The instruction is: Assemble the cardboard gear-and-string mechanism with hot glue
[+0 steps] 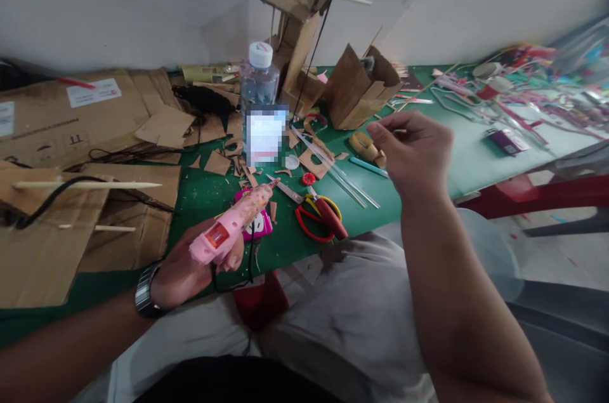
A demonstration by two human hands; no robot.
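Pink glue gun in the left hand, tip forward.

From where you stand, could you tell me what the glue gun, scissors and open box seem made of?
The pink glue gun in the left hand: probably satin plastic, moulded with round recesses. The scissors: metal blades, greyish with a sheen; handles likely smooth, coloured plastic. The open box: matt brown cardboard, its edges uneven.

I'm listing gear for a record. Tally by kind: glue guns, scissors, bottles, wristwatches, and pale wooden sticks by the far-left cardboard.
Pink plastic glue gun, in the left hand: 1
Red-and-yellow-handled scissors: 1
Clear plastic bottle: 1
Silver-banded wristwatch: 1
Pale wooden sticks: 2
Total: 6
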